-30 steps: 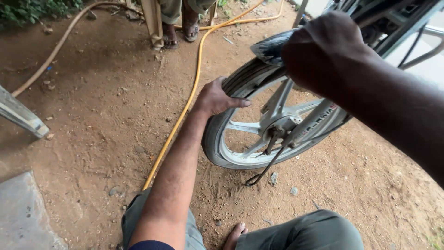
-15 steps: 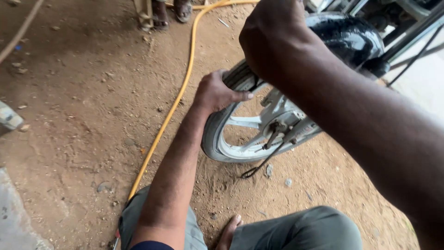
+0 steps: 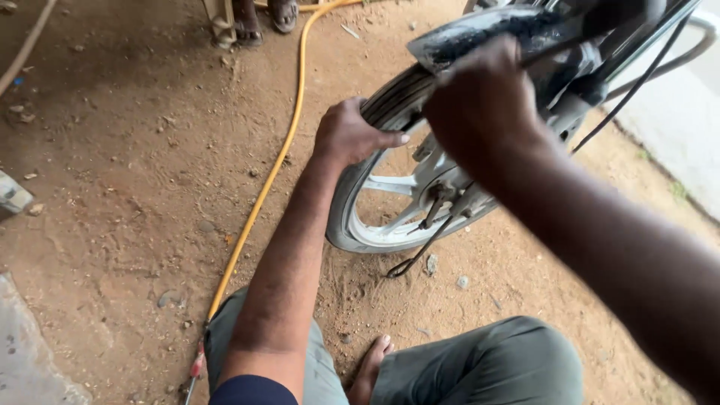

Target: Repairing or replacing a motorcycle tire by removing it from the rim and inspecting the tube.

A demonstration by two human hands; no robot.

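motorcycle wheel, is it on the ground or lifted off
On the ground: the tyre meets the dirt at its lowest point, no gap showing. The left hand grips its tread.

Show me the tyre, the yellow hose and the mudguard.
tyre (image 3: 341, 225): head view, lower left tread.
yellow hose (image 3: 259, 202): head view, middle of its run on the dirt.
mudguard (image 3: 480, 34): head view, top surface above the wheel.

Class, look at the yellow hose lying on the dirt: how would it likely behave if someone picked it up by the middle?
The yellow hose would probably sag and bend, since it already lies in a long loose curve across the dirt ground. It looks thin for its length, so likely light. Its ends would probably drag, as it runs well beyond the left hand on the tyre.
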